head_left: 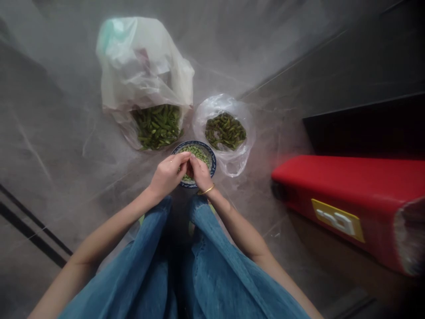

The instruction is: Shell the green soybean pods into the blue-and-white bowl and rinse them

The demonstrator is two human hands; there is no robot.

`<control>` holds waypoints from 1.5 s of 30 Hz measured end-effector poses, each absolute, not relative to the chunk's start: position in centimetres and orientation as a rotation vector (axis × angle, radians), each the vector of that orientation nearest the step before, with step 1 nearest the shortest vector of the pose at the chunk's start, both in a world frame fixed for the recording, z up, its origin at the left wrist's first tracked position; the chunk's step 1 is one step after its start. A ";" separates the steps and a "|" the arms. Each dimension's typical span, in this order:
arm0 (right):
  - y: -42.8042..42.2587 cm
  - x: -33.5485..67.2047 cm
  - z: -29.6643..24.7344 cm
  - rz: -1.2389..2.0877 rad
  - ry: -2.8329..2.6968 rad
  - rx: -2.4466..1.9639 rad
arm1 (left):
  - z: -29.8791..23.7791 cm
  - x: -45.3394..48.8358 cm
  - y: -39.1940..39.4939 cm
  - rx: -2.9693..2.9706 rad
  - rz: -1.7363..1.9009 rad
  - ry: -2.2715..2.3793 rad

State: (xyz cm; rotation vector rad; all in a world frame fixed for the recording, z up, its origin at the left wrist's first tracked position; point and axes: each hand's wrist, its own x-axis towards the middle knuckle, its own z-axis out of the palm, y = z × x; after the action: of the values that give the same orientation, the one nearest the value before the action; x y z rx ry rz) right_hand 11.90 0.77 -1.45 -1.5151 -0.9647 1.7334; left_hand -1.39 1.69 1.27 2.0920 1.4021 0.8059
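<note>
Blue jeans [226, 261] covered your two bent legs at the bottom of the frame, the knees drawn up near its centre. Just beyond them, in the middle of the frame, you had one blue-rimmed bowl [213, 166] on the floor [66, 133], holding a layer of shelled green beans [197, 153], too many and too small to count.

Both your hands met over that bowl. Your left hand [168, 173], with one ring on a finger, came in from the lower left, its back turned up, fingers bent and tips drawn together. Your right hand [202, 173] mirrored it from the lower right, thumb and fingers bunched against the left fingertips, one gold bracelet [206, 189] at the wrist. Neither hand was spread; whether anything sat pinched between them, I could not tell. Your two bare forearms slanted inward along the outer sides of your legs.

Two bags stood past the bowl. One large white bag [142, 71], upper left of centre, showed a heap of green pods [157, 126] at its mouth; one smaller clear bag [247, 110], right of it, held a second, duller heap of pods [227, 130].

Farther out, one red object [348, 177] with one yellow plate [338, 220] occupied the right of the frame.
</note>
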 end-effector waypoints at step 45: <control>1.2 11.8 -0.1 1.639 -0.967 -1.438 | 2.0 -0.8 1.6 2.157 1.002 1.397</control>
State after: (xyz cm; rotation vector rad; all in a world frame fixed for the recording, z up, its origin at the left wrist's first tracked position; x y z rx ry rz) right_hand 11.80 1.18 -0.08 -1.4382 -0.9665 1.6389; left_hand -0.75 1.61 2.02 2.1573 1.3968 1.0018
